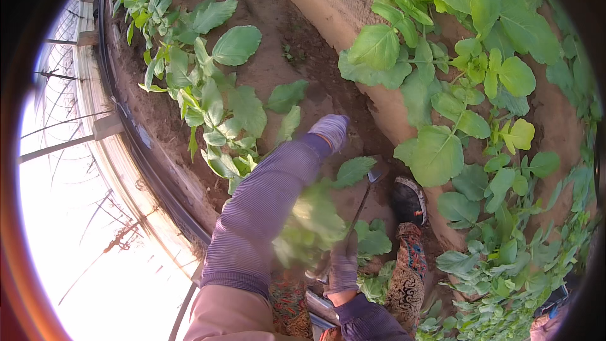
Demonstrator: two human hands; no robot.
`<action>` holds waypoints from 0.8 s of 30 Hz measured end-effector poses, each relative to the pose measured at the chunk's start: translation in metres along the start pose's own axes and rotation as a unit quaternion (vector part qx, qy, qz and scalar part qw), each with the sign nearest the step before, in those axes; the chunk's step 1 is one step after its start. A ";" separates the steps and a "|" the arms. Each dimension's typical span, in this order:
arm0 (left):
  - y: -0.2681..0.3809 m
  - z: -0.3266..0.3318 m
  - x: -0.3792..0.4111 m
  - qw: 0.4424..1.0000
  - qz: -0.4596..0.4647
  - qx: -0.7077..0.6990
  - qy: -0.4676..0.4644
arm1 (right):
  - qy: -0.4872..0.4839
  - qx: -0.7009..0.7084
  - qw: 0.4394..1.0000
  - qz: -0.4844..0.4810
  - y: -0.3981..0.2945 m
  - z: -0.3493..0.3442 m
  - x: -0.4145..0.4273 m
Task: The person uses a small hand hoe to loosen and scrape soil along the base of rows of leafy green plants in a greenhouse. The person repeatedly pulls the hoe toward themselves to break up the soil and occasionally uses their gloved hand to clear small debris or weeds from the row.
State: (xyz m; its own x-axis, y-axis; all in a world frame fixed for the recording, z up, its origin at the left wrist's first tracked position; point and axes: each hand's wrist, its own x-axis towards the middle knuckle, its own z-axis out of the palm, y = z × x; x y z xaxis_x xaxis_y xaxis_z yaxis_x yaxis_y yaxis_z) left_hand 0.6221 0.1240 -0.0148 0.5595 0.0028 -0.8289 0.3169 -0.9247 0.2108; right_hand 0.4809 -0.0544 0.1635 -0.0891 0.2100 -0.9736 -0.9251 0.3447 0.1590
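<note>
My left hand [331, 132], in a pale purple knit glove, reaches over the soil beside leafy green plants [236, 109]. Its fingers look curled, and blur and angle hide whether anything is in them. Lower down, my right hand [343, 265], gloved too, grips the thin handle of a hand tool [360, 208] with a small metal blade [374, 175]. That blade lies close to the soil, near a broad leaf and the toe of my dark shoe [408, 201]. Blurred light-green leaves [315, 222] are between my left forearm and the tool.
Large-leaved plants [435, 151] grow along the raised soil bed on the right. A dark pipe or hose [137, 147] and a pale ledge [113, 151] with bars curve along the left. Part of another person [549, 317] shows at the lower right. Metal rails lie by my legs.
</note>
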 end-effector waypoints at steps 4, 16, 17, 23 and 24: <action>0.039 0.019 -0.026 0.992 0.093 -0.025 -0.076 | 0.012 -0.006 1.000 0.003 0.001 0.004 0.000; -0.050 -0.079 0.007 0.968 -0.096 -0.025 0.233 | 0.030 0.018 0.999 0.012 -0.005 0.024 -0.003; -0.066 -0.094 0.013 0.956 -0.154 -0.010 0.250 | 0.020 0.009 1.000 -0.003 -0.002 0.021 -0.002; -0.136 -0.105 0.052 0.955 -0.216 0.083 0.185 | 0.035 -0.015 0.999 -0.003 0.004 0.054 -0.014; -0.132 -0.100 0.056 0.960 -0.198 0.098 0.169 | 0.022 -0.021 0.999 -0.022 0.007 0.055 -0.012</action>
State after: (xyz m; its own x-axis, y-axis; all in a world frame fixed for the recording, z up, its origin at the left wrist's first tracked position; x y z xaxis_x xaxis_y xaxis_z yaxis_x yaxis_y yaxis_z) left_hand 0.6886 0.2844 -0.0371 0.6524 0.4620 -0.6008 0.4244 -0.8795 -0.2154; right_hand 0.4958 -0.0048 0.1856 -0.0636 0.1556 -0.9858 -0.9431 0.3138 0.1104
